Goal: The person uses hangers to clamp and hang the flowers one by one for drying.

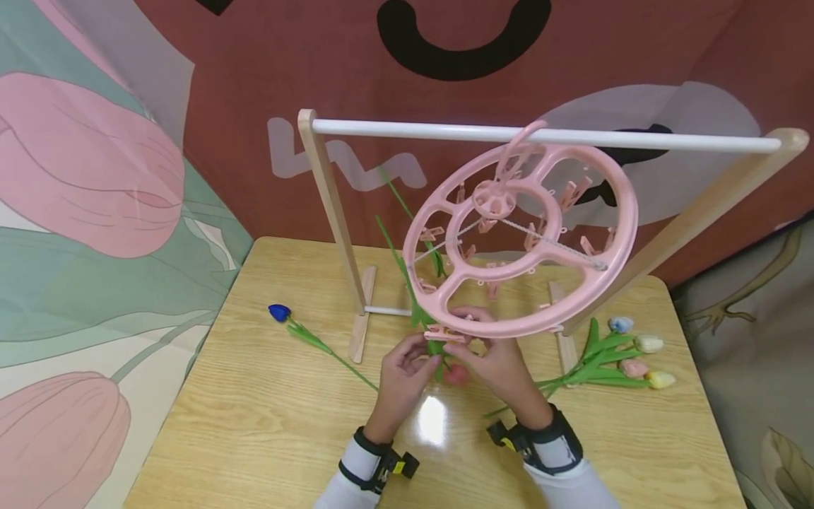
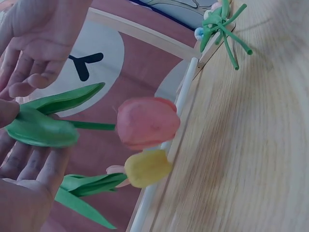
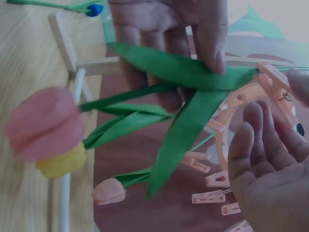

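A pink round clip hanger (image 1: pixel 521 240) hangs tilted from the white rod (image 1: pixel 547 136) of a wooden rack. Both hands meet under its near rim. My left hand (image 1: pixel 407 364) grips the green leaves and stem (image 3: pixel 183 72) of a pink tulip (image 1: pixel 454 375), whose bloom (image 2: pixel 147 123) hangs down. My right hand (image 1: pixel 492 360) pinches a pink clip (image 3: pixel 276 92) on the rim, right at the leaf tip. Beside the pink bloom hang a yellow tulip (image 2: pixel 147 166) and a smaller pink bud (image 3: pixel 108 191).
A blue tulip (image 1: pixel 280 312) lies on the wooden table (image 1: pixel 254 424) to the left of the rack's left foot (image 1: pixel 361 325). A bunch of pastel tulips (image 1: pixel 629 353) lies at the right by the other foot. Patterned fabric hangs behind and at both sides.
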Available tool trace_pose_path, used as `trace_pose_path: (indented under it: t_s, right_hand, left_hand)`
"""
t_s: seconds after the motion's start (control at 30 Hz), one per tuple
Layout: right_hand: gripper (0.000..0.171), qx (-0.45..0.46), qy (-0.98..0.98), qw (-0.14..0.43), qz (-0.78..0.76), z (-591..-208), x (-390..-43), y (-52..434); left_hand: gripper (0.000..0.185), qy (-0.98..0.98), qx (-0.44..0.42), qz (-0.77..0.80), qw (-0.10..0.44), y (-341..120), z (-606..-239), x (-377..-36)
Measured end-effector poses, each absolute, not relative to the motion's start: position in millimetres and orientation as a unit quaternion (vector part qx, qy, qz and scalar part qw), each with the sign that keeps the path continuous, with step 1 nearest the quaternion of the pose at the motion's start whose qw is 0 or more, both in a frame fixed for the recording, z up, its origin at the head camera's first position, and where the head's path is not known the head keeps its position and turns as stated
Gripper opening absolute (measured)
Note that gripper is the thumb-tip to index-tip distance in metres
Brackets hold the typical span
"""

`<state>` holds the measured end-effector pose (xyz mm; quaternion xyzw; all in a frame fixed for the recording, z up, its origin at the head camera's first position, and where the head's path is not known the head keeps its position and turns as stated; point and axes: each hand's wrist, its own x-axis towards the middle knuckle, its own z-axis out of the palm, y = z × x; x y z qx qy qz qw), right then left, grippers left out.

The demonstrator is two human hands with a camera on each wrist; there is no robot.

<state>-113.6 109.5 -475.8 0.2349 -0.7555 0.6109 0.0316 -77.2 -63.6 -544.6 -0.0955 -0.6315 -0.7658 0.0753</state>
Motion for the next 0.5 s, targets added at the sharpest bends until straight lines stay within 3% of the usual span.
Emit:
trace_pose_path:
  t_s: [0.5]
  right_hand:
    - [0.065,0.198,-0.860,-0.039,0.470,-508.0,-105.9,159.0]
  left_hand:
    - [0.035,-0.689,-0.079,-0.714,0.098,-62.4,-537.0,-76.5]
